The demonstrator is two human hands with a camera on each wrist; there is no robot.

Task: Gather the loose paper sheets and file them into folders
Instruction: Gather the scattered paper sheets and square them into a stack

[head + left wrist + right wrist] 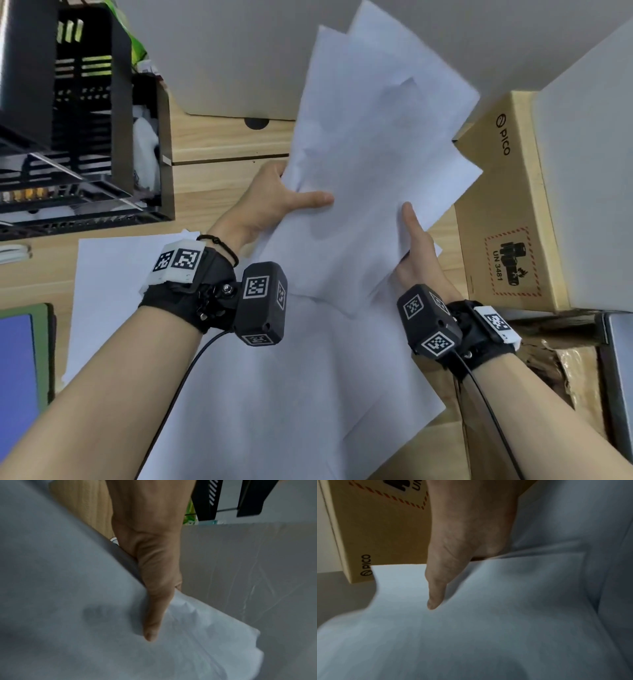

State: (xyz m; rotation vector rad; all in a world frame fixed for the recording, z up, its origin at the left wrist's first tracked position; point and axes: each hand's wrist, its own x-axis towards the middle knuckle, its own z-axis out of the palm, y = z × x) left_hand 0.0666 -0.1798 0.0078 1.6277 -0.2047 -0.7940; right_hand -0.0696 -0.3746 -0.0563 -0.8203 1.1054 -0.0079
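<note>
White paper sheets [370, 178], fanned, seemingly blank, held aloft.

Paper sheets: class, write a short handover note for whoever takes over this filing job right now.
Left hand: grips the left edge of the lifted sheets, thumb on top.
Right hand: grips their right edge, thumb on top.
The lifted sheets are fanned, not squared, raised over the desk.
More loose sheets lie flat on the desk below.
Done: some sheets picked up.
Left: gather the rest, square the stack, file it. No folder is clearly visible.
</note>
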